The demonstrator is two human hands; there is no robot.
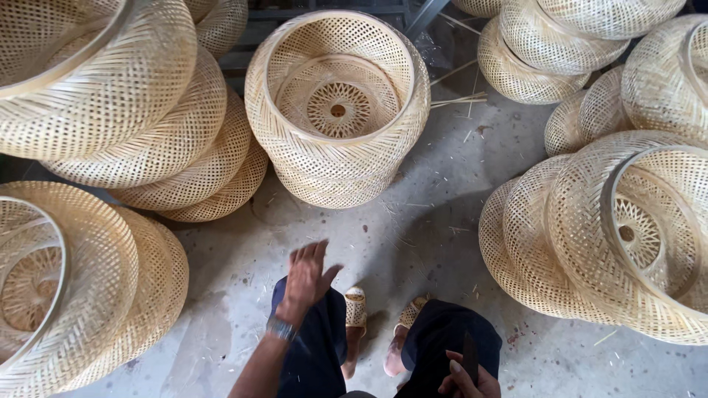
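Basket [338, 103], woven from pale strips, is standing mouth-up on the floor [413, 236] at 12 o'clock, well apart from both hands. It is looking light, springy and easily crushed; the stiff rim hoop is judged the safest hold. Left hand [306, 278] is hovering with its grip spread, holding nothing. Right hand [466, 377], at 5 o'clock, is closing its grip on a dark blade [470, 355]. Stacks are lying in five groups; exact basket count cannot be told.

Left grip [306, 274] spread, right grip [467, 377] clenched.
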